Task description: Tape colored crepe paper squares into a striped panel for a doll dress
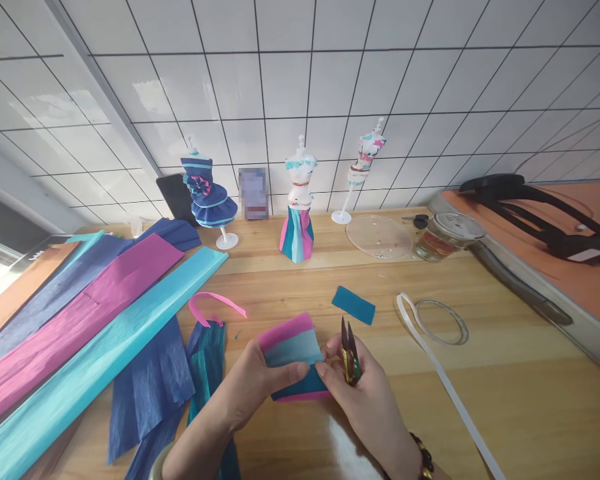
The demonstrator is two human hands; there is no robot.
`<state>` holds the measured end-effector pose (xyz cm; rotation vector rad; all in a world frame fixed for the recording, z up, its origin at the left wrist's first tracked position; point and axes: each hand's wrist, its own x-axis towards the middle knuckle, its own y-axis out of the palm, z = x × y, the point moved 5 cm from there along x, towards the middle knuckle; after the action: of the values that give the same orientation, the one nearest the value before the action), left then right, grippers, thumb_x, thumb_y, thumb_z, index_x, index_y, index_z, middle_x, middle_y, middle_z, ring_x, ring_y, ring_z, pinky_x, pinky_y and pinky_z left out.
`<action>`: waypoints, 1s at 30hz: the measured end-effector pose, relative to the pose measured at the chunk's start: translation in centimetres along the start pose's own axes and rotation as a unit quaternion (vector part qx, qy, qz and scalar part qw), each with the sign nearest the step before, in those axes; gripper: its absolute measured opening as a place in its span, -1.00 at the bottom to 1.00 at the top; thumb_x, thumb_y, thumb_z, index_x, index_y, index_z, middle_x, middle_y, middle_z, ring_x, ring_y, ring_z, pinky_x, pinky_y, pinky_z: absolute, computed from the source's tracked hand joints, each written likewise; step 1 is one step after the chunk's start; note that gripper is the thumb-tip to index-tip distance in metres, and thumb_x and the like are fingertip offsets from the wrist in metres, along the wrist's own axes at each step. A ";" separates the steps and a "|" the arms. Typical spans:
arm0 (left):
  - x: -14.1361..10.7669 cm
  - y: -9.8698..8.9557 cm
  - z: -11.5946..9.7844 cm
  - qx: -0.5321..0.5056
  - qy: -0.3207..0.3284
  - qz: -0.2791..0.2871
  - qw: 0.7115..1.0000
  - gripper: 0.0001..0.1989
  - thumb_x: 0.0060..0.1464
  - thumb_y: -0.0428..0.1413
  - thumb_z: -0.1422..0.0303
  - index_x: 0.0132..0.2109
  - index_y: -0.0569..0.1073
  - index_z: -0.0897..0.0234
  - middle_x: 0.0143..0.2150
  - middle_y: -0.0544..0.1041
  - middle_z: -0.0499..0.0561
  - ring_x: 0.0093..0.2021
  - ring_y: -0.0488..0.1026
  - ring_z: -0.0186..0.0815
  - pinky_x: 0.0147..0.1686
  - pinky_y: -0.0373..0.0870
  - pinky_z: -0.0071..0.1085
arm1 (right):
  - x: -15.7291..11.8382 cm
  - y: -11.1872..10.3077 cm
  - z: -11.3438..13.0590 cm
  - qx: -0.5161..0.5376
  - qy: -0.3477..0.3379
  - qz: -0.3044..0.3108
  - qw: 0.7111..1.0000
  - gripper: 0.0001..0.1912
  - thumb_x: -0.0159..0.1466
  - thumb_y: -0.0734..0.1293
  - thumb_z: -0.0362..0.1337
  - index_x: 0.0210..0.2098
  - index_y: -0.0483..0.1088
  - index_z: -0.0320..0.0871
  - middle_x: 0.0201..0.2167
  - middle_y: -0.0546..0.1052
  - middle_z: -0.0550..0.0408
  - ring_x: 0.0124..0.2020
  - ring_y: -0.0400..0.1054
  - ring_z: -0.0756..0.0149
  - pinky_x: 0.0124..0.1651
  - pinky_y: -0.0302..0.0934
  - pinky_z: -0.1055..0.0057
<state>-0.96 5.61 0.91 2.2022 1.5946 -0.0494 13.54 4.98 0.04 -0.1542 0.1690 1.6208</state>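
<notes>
A striped piece of crepe paper point(291, 348) in pink, light blue and teal is held out above the table. My left hand point(255, 380) is closed on its left side, the thumb lying across the front. With thumb and fingertips my right hand point(365, 390) pinches the paper's right edge. The same hand keeps a pair of small thread snips point(349, 347), dark blades pointing up and apart, yellow-green handles partly hidden in the palm. Just beyond the right hand a teal paper rectangle point(353, 305) lies flat on the wooden table point(520, 393).
Crepe paper strips point(115, 320) cover the left side, with a pink strip point(217, 297) nearby. Three small mannequins stand at the back, the middle one point(300, 200) in a striped skirt. To the right are white ribbon point(447, 383), a tape roll point(443, 322) and a jar point(449, 235).
</notes>
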 end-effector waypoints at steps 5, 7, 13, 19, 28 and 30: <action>0.0 -0.5 0.3 0.002 0.007 -0.034 0.999 -0.65 -0.07 0.26 0.37 -0.08 0.47 0.30 -0.17 0.59 0.06 -0.17 0.50 -0.16 -0.15 0.42 -0.32 | 0.0 0.3 0.1 -0.038 -0.004 0.031 0.999 -0.73 0.14 0.33 -0.08 -0.29 0.25 -0.09 -0.38 0.38 0.15 -0.36 0.29 0.36 -0.26 0.24 0.46; 0.0 -0.7 0.2 0.007 0.020 -0.045 0.999 -0.62 -0.07 0.25 0.37 -0.06 0.46 0.30 -0.15 0.58 0.08 -0.16 0.50 -0.13 -0.15 0.43 -0.31 | -0.1 0.4 0.2 -0.031 -0.006 0.053 0.998 -0.73 0.18 0.30 -0.05 -0.26 0.27 -0.11 -0.32 0.39 0.11 -0.24 0.30 0.32 -0.14 0.22 0.43; -0.1 -1.3 -0.3 -0.003 0.040 -0.085 0.996 -0.60 -0.06 0.25 0.38 -0.03 0.43 0.30 -0.15 0.59 0.10 -0.19 0.52 -0.14 -0.22 0.47 -0.35 | -0.6 0.6 -0.2 0.053 0.054 0.097 0.992 -0.61 0.28 0.11 0.07 -0.23 0.36 -0.08 -0.35 0.43 0.09 -0.27 0.34 0.30 -0.19 0.26 0.44; -0.1 -1.3 -0.5 -0.007 0.063 -0.116 0.991 -0.59 -0.07 0.25 0.38 -0.03 0.43 0.27 -0.10 0.57 0.09 -0.09 0.49 -0.06 -0.12 0.46 -0.25 | -1.1 0.8 -1.0 0.027 0.080 0.096 0.992 -0.54 0.23 0.13 0.14 -0.43 0.38 -0.08 -0.41 0.45 0.07 -0.35 0.34 0.29 -0.35 0.29 0.48; -0.3 -1.2 -0.7 0.072 0.070 -0.126 0.987 -0.63 -0.04 0.22 0.38 -0.03 0.43 0.21 -0.05 0.55 0.03 -0.03 0.46 -0.07 -0.06 0.43 -0.21 | -0.8 0.5 -0.2 -0.043 -0.001 0.075 0.996 -0.54 0.26 0.10 0.11 -0.49 0.35 -0.08 -0.49 0.42 0.10 -0.44 0.28 0.31 -0.35 0.26 0.48; -0.3 -1.1 -0.7 0.083 0.065 -0.127 0.986 -0.64 -0.03 0.21 0.38 -0.03 0.44 0.21 -0.05 0.55 0.03 -0.03 0.46 -0.06 -0.06 0.43 -0.20 | -0.8 0.6 0.1 -0.057 -0.012 0.073 0.996 -0.55 0.27 0.09 0.09 -0.48 0.34 -0.08 -0.50 0.40 0.12 -0.44 0.27 0.32 -0.35 0.25 0.49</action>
<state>-2.24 5.90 1.29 2.1470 2.0027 -0.1183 13.03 4.21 0.30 -0.2153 0.0706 1.7790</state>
